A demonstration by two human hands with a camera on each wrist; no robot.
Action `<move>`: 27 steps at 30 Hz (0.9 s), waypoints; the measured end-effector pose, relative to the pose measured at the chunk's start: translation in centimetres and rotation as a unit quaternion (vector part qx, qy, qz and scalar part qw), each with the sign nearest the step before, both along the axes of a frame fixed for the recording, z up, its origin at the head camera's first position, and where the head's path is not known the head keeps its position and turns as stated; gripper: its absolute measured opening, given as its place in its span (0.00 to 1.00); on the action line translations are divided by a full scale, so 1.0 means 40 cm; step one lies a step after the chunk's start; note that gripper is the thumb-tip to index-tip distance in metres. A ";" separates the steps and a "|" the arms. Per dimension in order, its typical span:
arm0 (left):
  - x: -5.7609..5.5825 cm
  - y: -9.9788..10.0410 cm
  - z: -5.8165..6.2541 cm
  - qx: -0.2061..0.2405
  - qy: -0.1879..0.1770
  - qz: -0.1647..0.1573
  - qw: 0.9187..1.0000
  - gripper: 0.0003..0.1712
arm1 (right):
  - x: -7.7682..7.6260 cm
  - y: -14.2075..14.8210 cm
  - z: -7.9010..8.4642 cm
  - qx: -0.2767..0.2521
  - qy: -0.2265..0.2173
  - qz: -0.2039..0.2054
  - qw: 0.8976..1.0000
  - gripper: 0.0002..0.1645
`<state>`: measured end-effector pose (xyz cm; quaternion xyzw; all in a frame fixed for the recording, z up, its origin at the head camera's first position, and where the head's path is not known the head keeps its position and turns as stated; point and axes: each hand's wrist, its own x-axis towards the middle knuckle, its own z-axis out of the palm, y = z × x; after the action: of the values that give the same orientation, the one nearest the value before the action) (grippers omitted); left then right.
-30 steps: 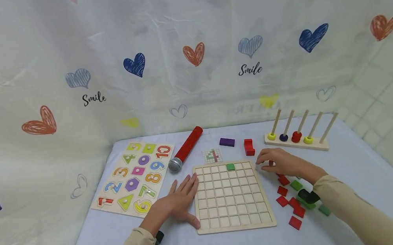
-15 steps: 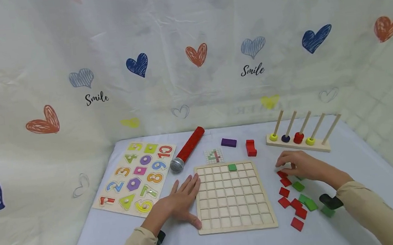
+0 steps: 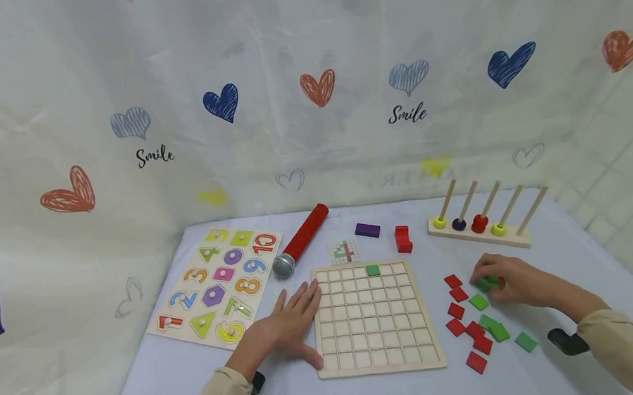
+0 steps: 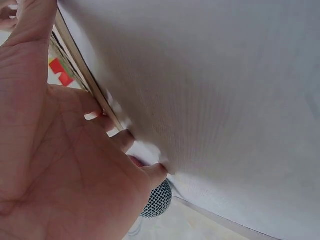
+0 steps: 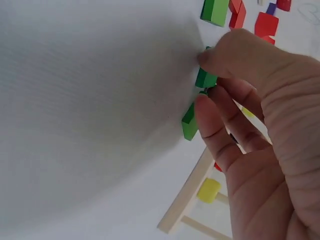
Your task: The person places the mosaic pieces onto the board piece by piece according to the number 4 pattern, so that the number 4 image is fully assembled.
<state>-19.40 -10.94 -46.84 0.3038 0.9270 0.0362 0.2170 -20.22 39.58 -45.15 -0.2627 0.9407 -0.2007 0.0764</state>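
Observation:
My left hand (image 3: 291,328) lies with spread, straight fingers along the left edge of a wooden grid board (image 3: 383,369). One green square tile (image 3: 372,270) sits in the board's top row. To the right of the board, my right hand (image 3: 516,281) pinches a green tile (image 5: 204,78) between thumb and fingers, low over the table. Another green tile (image 5: 189,124) lies right by the fingertips in the right wrist view. Several red tiles (image 3: 477,362) and green tiles (image 3: 525,342) are scattered between board and hand.
A small pattern card (image 3: 343,252) lies behind the board, near a purple block (image 3: 367,230) and a red block (image 3: 403,239). Left stand a number puzzle (image 3: 213,295) and a red microphone (image 3: 301,240). A bead stand (image 3: 479,233) with upright pegs is at the back right.
My right hand has moved right, from the board's upper right corner, past the red tiles, to the green tiles. The left hand stays on the board's edge.

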 end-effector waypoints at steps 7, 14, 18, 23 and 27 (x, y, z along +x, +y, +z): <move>-0.004 -0.001 0.001 0.004 0.002 0.000 1.000 0.82 | -0.012 -0.003 -0.012 -0.019 0.020 0.010 1.000 0.17; -0.001 -0.002 0.009 0.006 -0.003 -0.001 1.000 0.81 | -0.014 -0.014 -0.006 -0.019 0.027 0.015 0.999 0.17; -0.005 -0.004 -0.003 0.021 -0.014 -0.004 1.000 0.82 | -0.020 -0.024 0.008 -0.022 0.043 0.025 0.999 0.17; -0.010 -0.018 -0.041 0.052 -0.022 0.000 0.998 0.85 | -0.038 -0.043 0.016 -0.025 0.048 0.047 0.997 0.17; -0.007 -0.014 -0.025 0.040 -0.014 0.004 0.999 0.83 | -0.050 -0.059 0.021 -0.016 0.042 0.041 0.998 0.17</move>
<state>-19.69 -11.51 -47.82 0.3083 0.9227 0.0782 0.2179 -22.21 37.20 -44.33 -0.3102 0.9282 -0.2012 0.0411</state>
